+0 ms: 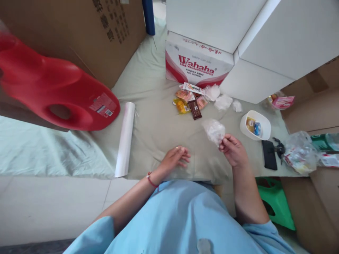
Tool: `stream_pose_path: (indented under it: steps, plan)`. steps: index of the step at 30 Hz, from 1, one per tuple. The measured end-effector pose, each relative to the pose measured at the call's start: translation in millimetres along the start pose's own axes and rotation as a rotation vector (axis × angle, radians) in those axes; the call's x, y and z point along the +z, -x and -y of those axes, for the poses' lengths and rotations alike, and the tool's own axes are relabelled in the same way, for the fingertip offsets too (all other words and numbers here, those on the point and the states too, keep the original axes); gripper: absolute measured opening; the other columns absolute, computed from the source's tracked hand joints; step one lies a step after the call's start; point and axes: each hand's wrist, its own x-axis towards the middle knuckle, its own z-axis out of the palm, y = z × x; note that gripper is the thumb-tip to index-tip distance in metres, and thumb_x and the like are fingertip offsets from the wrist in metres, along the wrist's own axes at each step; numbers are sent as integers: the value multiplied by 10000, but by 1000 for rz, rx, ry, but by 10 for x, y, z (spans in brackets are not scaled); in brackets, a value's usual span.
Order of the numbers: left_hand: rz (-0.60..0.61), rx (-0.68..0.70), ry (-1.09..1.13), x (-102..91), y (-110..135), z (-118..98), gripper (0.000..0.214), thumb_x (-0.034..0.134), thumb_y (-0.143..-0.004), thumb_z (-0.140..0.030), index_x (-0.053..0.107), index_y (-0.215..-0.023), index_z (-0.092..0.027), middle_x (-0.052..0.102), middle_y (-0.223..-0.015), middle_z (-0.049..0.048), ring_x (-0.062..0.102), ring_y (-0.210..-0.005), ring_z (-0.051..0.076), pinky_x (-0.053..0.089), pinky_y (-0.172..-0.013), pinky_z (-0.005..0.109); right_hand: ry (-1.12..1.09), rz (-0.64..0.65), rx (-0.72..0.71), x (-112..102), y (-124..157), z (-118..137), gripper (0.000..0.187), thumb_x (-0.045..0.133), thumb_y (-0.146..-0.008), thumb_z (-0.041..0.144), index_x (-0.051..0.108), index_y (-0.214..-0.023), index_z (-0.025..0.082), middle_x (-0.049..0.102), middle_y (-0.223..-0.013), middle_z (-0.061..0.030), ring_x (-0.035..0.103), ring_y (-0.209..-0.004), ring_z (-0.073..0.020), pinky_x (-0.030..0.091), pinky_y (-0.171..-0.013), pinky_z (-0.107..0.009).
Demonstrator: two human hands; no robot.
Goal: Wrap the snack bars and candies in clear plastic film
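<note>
Pinched in my right hand (233, 148) is a crumpled clear plastic bag (214, 131), held just above the cloth. My left hand (176, 157) hovers over the cloth near my body, fingers loosely curled but apart, with nothing in it. Beyond the hands lies a small pile of wrapped snacks, among them a brown packet (195, 109), a yellow packet (181, 106) and a white printed sachet (194, 88). Beside the pile sit crumpled plastic bags (223, 102) like the held one. Left of my left hand rests a roll of clear plastic bags (125, 139).
A Wahaha carton (198, 63) stands behind the snacks. At left are a big red jug (58, 84) and a cardboard box (87, 38). To the right are a white tub (246, 132) holding small packets, a black phone (269, 155), keys (279, 147) and a filled plastic bag (302, 151).
</note>
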Motion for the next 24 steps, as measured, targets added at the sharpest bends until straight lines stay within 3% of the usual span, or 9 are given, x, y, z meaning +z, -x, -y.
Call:
stream_pose_path:
  steps: [2,5,9,12,15,19,24]
  plan:
    - [160,-131,239,175,-118,3,730,663,-801,-862,714,-1067,-184,760,-1091,146,734,-1002,267,623,-762,374,-63,62,6,228,204,-159,311,880,-762,526,720,-878,286,659,-777,9,564,-627,-144,475,-587,-281]
    - [254,-122,402,307,-270,36,734,722,-787,-829,733,-1148,-190,763,-1158,129,714,-1078,255,606,-832,351,-15,145,17,424,431,-282,280,862,-799,527,737,-829,278,657,-769,8,565,-644,-154,480,-630,-304]
    - [165,4,509,280,-406,7,401,924,-751,-463,747,-951,-164,767,-897,39,698,-813,165,547,-771,281,120,194,34,449,669,-332,281,803,-871,560,757,-880,283,625,-673,21,552,-642,-164,461,-665,-314]
    - [72,85,540,210,-437,-77,323,964,-687,-295,735,-869,-158,741,-800,-6,656,-730,121,512,-745,247,220,181,8,377,764,-353,296,754,-919,571,773,-944,277,662,-731,5,569,-684,-171,459,-687,-316]
    - [67,108,548,166,-405,-127,344,969,-680,-329,749,-887,-164,740,-793,-11,650,-719,117,503,-734,243,205,91,-36,299,733,-371,337,716,-947,578,778,-928,247,704,-823,-23,566,-692,-156,453,-680,-304]
    - [144,90,477,173,-330,-84,360,961,-675,-379,760,-884,-166,744,-808,10,649,-726,134,493,-735,263,67,-51,27,326,569,-359,340,800,-872,556,792,-993,238,613,-689,12,499,-616,-126,383,-576,-256]
    - [246,73,227,184,-277,-23,440,920,-710,-500,772,-941,-156,720,-801,8,595,-709,133,452,-719,273,-154,81,189,564,437,-304,489,875,-746,640,773,-948,206,565,-643,25,461,-557,-104,366,-494,-226]
